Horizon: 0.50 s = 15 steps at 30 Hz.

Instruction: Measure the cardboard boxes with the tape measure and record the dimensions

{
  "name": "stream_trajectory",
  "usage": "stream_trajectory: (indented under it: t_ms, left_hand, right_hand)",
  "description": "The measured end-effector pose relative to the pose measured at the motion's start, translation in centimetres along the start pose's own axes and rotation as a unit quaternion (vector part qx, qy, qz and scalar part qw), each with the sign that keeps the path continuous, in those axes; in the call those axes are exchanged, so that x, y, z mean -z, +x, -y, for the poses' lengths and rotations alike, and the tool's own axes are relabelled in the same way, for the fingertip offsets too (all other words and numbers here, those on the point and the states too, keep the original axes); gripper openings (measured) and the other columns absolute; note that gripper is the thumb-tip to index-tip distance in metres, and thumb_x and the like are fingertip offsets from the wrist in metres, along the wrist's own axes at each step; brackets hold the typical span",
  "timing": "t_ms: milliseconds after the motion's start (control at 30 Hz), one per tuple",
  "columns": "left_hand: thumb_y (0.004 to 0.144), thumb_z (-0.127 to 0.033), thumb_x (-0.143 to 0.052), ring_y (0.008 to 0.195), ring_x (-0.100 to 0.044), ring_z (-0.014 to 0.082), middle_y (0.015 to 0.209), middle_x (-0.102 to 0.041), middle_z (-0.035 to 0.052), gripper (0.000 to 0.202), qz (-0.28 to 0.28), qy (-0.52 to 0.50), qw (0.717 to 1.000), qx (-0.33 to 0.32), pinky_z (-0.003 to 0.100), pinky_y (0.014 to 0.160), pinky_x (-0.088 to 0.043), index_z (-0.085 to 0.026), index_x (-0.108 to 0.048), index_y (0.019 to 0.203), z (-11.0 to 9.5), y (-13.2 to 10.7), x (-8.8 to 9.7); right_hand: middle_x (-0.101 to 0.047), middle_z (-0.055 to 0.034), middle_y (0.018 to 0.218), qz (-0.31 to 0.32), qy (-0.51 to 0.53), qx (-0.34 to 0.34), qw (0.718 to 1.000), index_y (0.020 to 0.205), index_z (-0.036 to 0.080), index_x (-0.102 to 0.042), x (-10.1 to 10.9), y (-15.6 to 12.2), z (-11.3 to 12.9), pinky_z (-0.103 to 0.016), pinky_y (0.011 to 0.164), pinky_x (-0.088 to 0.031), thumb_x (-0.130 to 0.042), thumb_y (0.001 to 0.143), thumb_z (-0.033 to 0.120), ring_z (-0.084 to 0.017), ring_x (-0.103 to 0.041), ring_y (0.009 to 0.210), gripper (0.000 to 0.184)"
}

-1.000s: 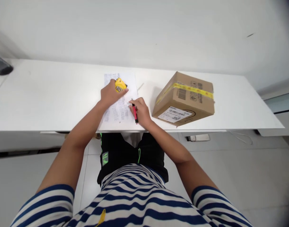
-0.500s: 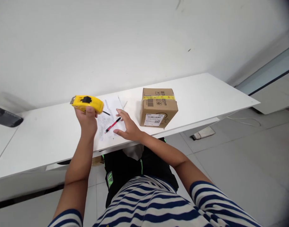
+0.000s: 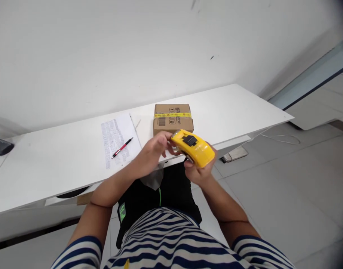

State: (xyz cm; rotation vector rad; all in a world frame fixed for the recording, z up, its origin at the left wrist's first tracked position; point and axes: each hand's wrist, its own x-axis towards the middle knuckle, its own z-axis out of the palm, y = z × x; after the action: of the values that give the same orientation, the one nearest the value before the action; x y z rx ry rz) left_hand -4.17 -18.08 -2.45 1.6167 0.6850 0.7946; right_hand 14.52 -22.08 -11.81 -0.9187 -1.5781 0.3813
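Smooth white wall point(image 3: 126, 56) rose behind a long, flat white tabletop point(image 3: 61, 157). At its far left lay one dark, rounded-ended object point(image 3: 1, 145), cut off by the edge of view. Next came a thin white paper point(image 3: 107, 140) covered in handwriting, with one slim red-and-black pen point(image 3: 122, 148) lying diagonally across it, from lower left to upper right. Further right, the left hand point(image 3: 151, 151) was raised over the table's front edge, fingers partly curled beside the tape's metal end; whether they gripped it, I could not tell. Beyond it sat one brown corrugated cardboard box point(image 3: 172, 125), its top printed in black and crossed by a glossy yellow strip of tape point(image 3: 182, 115). One glossy yellow plastic tape measure point(image 3: 202, 152), with rounded edges and a ridged black button, was in the air in front of the box. Its long axis slanted from upper left to lower right, metal end pointing up and left toward the left hand. Wrapped around its lower right part, the right hand point(image 3: 201, 175) held it firmly.
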Motion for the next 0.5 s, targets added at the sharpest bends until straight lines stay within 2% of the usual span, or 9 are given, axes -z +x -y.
stream_trajectory:
  t_ms: [67, 167, 233, 300, 400, 433, 500]
  left_hand:
    - [0.084, -0.083, -0.064, 0.077, -0.058, 0.0172, 0.087, -0.066, 0.0042, 0.057, 0.022, -0.024, 0.998, 0.054, 0.035, 0.072, -0.048, -0.027, -0.069, 0.091, 0.1, 1.2, 0.5]
    - [0.076, -0.074, -0.080, 0.068, -0.053, 0.0123, 0.074, -0.060, -0.0012, 0.055, 0.093, -0.041, 0.989, 0.108, 0.031, 0.068, -0.045, -0.023, -0.062, 0.084, 0.1, 2.8, 0.9]
    - [0.074, -0.077, -0.079, 0.064, -0.052, 0.0114, 0.072, -0.059, -0.0019, 0.060, 0.157, -0.068, 0.976, 0.134, 0.030, 0.065, -0.042, -0.022, -0.060, 0.084, 0.3, 3.7, 0.7]
    - [0.073, -0.079, -0.080, 0.063, -0.052, 0.0104, 0.072, -0.060, -0.0018, 0.062, 0.189, -0.085, 0.968, 0.144, 0.029, 0.062, -0.040, -0.021, -0.059, 0.084, 0.5, 4.2, 0.3]
    - [0.072, -0.075, -0.083, 0.058, -0.047, 0.0082, 0.065, -0.055, -0.0037, 0.061, 0.165, -0.066, 0.974, 0.141, 0.026, 0.059, -0.036, -0.020, -0.058, 0.079, 0.5, 4.3, 0.1]
    - [0.072, -0.074, -0.083, 0.056, -0.045, 0.0078, 0.062, -0.053, -0.0044, 0.059, 0.150, -0.053, 0.978, 0.139, 0.026, 0.057, -0.034, -0.020, -0.057, 0.076, 0.4, 4.4, 0.3]
    - [0.074, -0.070, -0.084, 0.053, -0.041, 0.0076, 0.058, -0.048, -0.0054, 0.056, 0.102, -0.028, 0.986, 0.131, 0.025, 0.053, -0.033, -0.021, -0.056, 0.071, 0.0, 4.6, 1.6]
  right_hand:
    - [-0.071, -0.0219, 0.138, -0.002, 0.023, 0.035, 0.999, 0.143, 0.028, -0.056, 2.4, 1.2, 0.1, -0.061, 0.101, -0.063, -0.066, 0.094, 0.062, -0.041, -0.072, 0.128, 0.061]
    - [-0.073, -0.0160, 0.138, 0.059, 0.032, 0.095, 0.993, 0.144, 0.035, -0.055, 5.6, 2.6, 0.5, -0.055, 0.101, -0.064, -0.070, 0.096, 0.045, -0.034, -0.073, 0.127, 0.051]
    - [-0.072, -0.0144, 0.137, 0.091, 0.027, 0.101, 0.990, 0.146, 0.036, -0.053, 6.9, 2.8, 0.8, -0.050, 0.095, -0.066, -0.071, 0.096, 0.045, -0.031, -0.074, 0.123, 0.053]
    - [-0.072, -0.0136, 0.131, 0.094, 0.012, 0.071, 0.993, 0.145, 0.035, -0.052, 7.5, 2.7, 0.8, -0.042, 0.083, -0.068, -0.072, 0.094, 0.054, -0.028, -0.077, 0.109, 0.058]
    - [-0.072, -0.0079, 0.107, 0.048, 0.012, 0.016, 0.999, 0.140, 0.036, -0.052, 7.7, 2.5, -0.1, -0.033, 0.056, -0.060, -0.073, 0.088, 0.069, -0.019, -0.071, 0.073, 0.065]
    - [-0.071, -0.0060, 0.102, 0.023, 0.015, 0.007, 1.000, 0.138, 0.036, -0.052, 8.0, 2.5, -0.7, -0.031, 0.051, -0.057, -0.073, 0.086, 0.072, -0.017, -0.067, 0.067, 0.066]
    - [-0.069, -0.0055, 0.101, -0.044, 0.013, 0.002, 0.999, 0.135, 0.037, -0.054, 8.9, 3.1, -2.3, -0.031, 0.051, -0.056, -0.072, 0.085, 0.076, -0.017, -0.067, 0.068, 0.066]
